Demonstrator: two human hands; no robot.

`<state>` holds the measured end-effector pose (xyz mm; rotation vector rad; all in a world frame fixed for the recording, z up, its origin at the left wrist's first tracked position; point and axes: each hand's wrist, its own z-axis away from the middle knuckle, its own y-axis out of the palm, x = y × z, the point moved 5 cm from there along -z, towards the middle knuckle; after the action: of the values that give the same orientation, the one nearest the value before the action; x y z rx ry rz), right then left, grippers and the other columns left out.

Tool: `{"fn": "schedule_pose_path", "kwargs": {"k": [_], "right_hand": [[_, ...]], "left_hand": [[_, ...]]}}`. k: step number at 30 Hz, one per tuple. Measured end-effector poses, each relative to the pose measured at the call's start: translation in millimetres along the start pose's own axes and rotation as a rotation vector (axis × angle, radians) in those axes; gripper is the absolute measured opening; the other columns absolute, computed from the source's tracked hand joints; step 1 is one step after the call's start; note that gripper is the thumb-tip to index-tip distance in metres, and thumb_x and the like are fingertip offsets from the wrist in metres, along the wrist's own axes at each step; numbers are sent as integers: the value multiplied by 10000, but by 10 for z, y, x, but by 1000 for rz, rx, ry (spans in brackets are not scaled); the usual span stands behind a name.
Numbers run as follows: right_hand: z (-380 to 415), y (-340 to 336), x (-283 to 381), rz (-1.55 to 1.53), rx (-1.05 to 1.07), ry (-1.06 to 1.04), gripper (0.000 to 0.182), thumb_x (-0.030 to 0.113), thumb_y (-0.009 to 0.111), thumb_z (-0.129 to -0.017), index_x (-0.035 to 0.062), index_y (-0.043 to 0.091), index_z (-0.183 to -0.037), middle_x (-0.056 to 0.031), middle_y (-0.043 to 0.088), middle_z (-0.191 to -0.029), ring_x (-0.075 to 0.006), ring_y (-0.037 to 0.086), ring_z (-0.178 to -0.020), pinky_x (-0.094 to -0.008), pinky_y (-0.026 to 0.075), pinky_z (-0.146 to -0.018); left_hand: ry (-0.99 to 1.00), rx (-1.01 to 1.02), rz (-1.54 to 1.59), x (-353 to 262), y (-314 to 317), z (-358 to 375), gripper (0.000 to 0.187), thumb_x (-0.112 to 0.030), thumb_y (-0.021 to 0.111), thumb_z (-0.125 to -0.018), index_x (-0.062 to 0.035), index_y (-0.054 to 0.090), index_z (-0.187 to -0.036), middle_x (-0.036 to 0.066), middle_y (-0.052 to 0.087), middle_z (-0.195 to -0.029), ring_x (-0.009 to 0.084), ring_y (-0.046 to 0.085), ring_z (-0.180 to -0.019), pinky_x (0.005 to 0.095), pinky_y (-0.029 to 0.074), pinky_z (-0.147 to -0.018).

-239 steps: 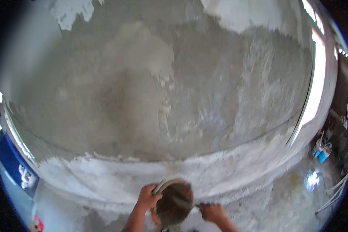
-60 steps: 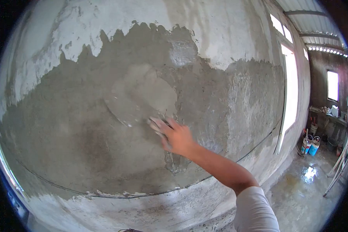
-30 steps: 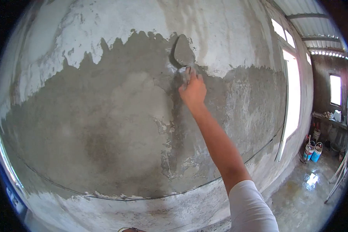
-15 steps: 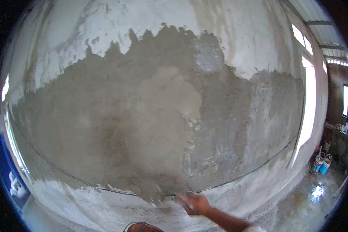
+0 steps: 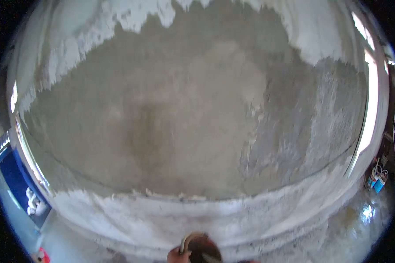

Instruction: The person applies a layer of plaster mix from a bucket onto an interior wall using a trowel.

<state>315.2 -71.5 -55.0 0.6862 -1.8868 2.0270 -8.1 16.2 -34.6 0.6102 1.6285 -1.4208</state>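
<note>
At the bottom edge, my left hand (image 5: 178,256) grips the pale rim of a round, dark pan (image 5: 201,247). The pan is cut off by the frame, and its contents are too blurred to make out. A small skin-toned sliver lies right of the pan at the bottom edge, perhaps part of my right hand; no fingers show there. Ahead stands a wall with a broad patch of wet grey plaster (image 5: 197,131). Its lower edge is ragged, along a dark line above the whitish base of the wall (image 5: 250,215).
Bright window openings (image 5: 369,105) flank the wall on both sides. Two blue-and-white buckets (image 5: 380,181) stand on the wet floor at right. A blue panel (image 5: 14,168), white bundled material (image 5: 32,201) and a red object (image 5: 43,255) are at left.
My right hand, blurred at the lower edge of the plaster before, has left the wall. The view has tilted down and shifted left; the pan and my left hand show more.
</note>
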Motion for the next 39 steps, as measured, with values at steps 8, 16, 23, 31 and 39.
{"fn": "schedule_pose_path", "kwargs": {"k": [8, 16, 23, 31, 39], "right_hand": [[-232, -369, 319, 47, -9, -137, 390, 244, 652, -830, 153, 672, -1208, -143, 677, -1020, -355, 633, -990, -472, 554, -781], [-749, -582, 949, -201, -275, -180, 307, 246, 642, -888, 166, 660, -1184, -206, 672, -919, -410, 679, -777, -508, 554, -671], [-813, -264, 1269, -271, 16, -439, 323, 266, 647, -886, 193, 643, -1201, -173, 686, -874, -411, 684, -774, -535, 554, -670], [-1138, -789, 927, -128, 37, -404, 303, 240, 652, -876, 231, 653, -1179, -165, 684, -907, -371, 689, -730, -499, 564, -642], [-770, -811, 1000, 62, 183, -886, 227, 166, 612, -845, 59, 678, -1035, -196, 696, -873, -355, 714, -794, -458, 582, -663]], "left_hand": [[84, 196, 263, -773, -315, -351, 509, -52, 740, -747, 2, 649, -1246, 105, 712, -1025, 168, 670, -939, 317, 527, -864], [191, 643, 441, -1335, -469, -742, 344, 19, 706, -742, 21, 679, -1085, 41, 696, -933, 128, 632, -842, 286, 503, -778], [108, 577, 225, -1809, -560, -859, 352, 16, 706, -722, 37, 681, -1072, 58, 701, -932, 149, 647, -829, 305, 510, -784], [-62, 554, 157, -1901, -570, -837, 509, 44, 744, -694, 40, 596, -1181, 120, 678, -1052, 225, 659, -953, 372, 527, -883], [-74, 503, 167, -2064, -362, -697, 535, 29, 750, -691, 60, 582, -1197, 124, 685, -1032, 214, 672, -910, 348, 540, -842]]}}
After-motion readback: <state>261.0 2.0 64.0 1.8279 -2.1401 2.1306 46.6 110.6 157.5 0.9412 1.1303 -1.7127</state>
